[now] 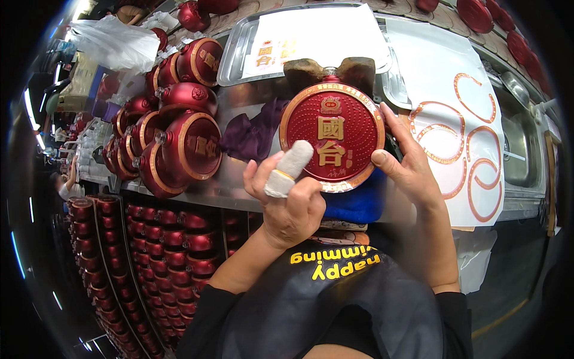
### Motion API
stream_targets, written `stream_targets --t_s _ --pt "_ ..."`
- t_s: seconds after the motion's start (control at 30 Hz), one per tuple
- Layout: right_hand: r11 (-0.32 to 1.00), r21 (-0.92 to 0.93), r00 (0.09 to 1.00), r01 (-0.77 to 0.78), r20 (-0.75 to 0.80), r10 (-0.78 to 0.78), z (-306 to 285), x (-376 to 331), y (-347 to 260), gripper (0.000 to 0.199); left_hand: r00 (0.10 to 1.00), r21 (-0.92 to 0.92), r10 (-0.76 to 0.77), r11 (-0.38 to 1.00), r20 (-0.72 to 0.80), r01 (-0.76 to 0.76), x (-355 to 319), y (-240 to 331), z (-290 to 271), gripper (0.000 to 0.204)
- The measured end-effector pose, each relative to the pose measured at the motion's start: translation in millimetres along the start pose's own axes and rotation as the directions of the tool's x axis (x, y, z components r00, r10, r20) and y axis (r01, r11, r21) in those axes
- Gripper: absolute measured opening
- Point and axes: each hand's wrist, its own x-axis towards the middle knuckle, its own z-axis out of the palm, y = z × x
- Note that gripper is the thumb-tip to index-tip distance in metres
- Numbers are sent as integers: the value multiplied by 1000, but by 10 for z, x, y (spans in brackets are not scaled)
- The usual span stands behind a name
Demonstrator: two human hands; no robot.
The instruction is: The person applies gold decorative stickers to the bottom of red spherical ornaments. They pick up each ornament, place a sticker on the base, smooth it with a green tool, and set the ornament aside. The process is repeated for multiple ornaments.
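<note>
A flat round red bottle (332,133) with a gold rim and gold characters on its face is held upright in front of me, over the steel workbench (239,99). My left hand (287,197) grips its lower left edge; a white cloth-wrapped finger lies across the red face. My right hand (406,164) clasps the right rim, thumb on the gold edge. Two brown blocks (330,70) stand just behind the bottle's neck.
Several similar red bottles (179,137) lie stacked on the bench at left. A steel tray (305,39) with white paper sits behind. White sheets with gold ring stickers (460,137) lie at right beside a sink (520,149). Crates of red bottles (155,257) fill the floor below left. Purple cloth (254,134) and blue cloth (359,203) lie near.
</note>
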Motion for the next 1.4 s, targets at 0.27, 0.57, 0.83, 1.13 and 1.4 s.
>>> stream_targets --t_s 0.27,0.57,0.83,1.13,1.4 --pt "992 -122 999 28 -12 -30 69 -88 -14 103 953 -320 -304 903 0 288 -82 -171 27 31" --pt "960 -274 993 50 -89 -77 187 -151 -126 101 916 -463 -366 791 166 400 -121 -205 -44 33" --pt "964 -256 986 66 -129 -102 248 -180 -122 96 919 -550 -350 739 180 389 -113 -169 -72 46" --pt "984 -172 991 36 -118 -57 254 -197 -97 98 912 -483 -390 778 131 402 -102 -198 15 15" --pt "976 -217 993 -4 -117 -21 217 -224 -30 97 890 -495 -437 749 131 440 -134 -176 75 18"
